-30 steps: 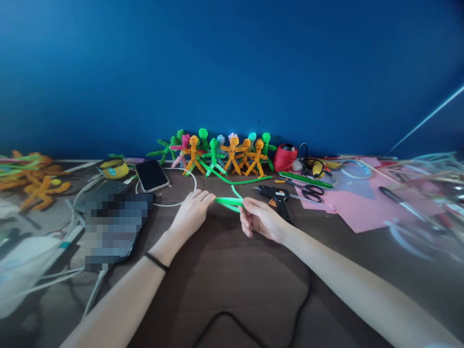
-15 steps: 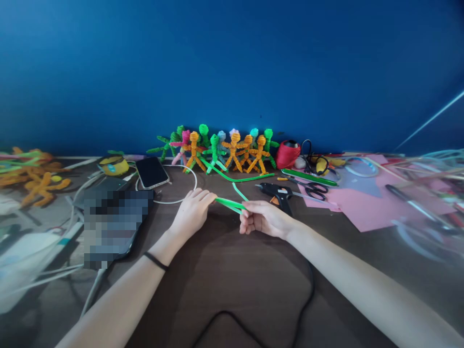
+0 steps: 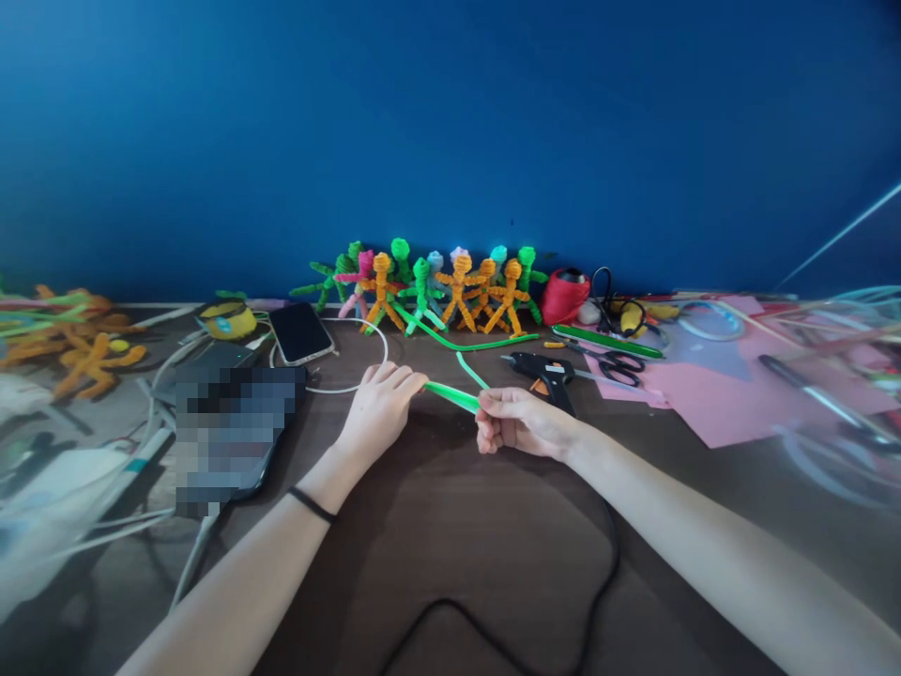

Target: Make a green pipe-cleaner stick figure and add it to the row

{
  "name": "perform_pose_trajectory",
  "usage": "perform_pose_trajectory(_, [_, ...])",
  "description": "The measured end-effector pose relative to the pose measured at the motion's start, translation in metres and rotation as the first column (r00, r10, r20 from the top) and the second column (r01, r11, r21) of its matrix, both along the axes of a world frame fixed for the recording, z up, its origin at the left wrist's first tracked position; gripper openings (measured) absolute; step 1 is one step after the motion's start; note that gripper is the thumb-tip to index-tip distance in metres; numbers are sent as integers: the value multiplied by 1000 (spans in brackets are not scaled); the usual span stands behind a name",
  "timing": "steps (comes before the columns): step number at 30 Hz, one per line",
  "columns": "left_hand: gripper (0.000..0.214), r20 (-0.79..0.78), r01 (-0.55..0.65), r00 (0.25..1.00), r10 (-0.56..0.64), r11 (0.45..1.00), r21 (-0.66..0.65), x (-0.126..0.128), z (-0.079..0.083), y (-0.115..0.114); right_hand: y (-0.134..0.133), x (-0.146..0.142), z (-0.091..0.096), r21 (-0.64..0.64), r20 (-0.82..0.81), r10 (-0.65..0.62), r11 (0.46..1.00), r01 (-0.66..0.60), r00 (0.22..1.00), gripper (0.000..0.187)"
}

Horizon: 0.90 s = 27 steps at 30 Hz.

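Note:
A bright green pipe cleaner (image 3: pixel 451 394), seemingly doubled, stretches between my two hands above the table. My left hand (image 3: pixel 380 408) is closed on its left end, the back of the hand toward me. The other end is pinched between thumb and fingers of my right hand (image 3: pixel 521 421). A paler green strand (image 3: pixel 471 369) runs up behind the right hand; whether it joins the held piece I cannot tell. Beyond the hands, several twisted pipe-cleaner figures (image 3: pixel 420 296) in green, orange and pink stand along the wall, with a long green pipe cleaner (image 3: pixel 485 346) lying before them.
A black glue gun (image 3: pixel 549 368) and scissors (image 3: pixel 621 368) lie just beyond my right hand, pink paper (image 3: pixel 710 404) further right. On the left are a phone (image 3: pixel 301 333) and a dark device (image 3: pixel 271 441) with white cables. A black cord (image 3: pixel 598 601) crosses the table's near part.
The whole view has shifted slightly. The strands between my hands now look closer together, where a gap showed before. Both hands keep their hold.

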<state>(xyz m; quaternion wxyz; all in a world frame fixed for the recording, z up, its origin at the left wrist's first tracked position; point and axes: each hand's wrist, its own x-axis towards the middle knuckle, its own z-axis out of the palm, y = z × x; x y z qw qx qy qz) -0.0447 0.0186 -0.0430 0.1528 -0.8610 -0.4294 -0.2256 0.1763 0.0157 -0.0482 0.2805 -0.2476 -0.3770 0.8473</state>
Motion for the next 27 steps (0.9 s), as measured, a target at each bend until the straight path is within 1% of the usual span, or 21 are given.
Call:
perform_pose_trajectory(6, [26,-4,23,1000,-23,1000,2,0,-1,2,-2,-2,-1,73,16,-62,995,61,998,26])
perform_pose_trajectory(8, [25,-1,25,1000,-25,1000,17,0,-2,3,-2,-2,-2,90,20,-64,994,62,998,26])
perform_pose_trajectory(13, [25,-2,47,999,-47,999,25,0,-2,3,-2,-1,-2,116,26,-37,993,34,999,25])
perform_pose_trajectory(18, [27,6,43,999,-43,999,27,0,0,1,-3,-1,-1,148,41,-40,988,34,998,25])
perform_pose_trajectory(23, [29,4,31,1000,-31,999,31,0,1,-1,-5,-2,0,190,71,-44,981,29,997,33])
perform_pose_trajectory(25, [29,3,28,1000,-28,999,31,0,1,-2,-6,-2,1,199,101,-23,980,3,995,35])
perform_pose_trajectory(27, [28,9,16,1000,-17,999,36,0,2,-3,-7,-3,3,209,133,17,977,-45,991,33])
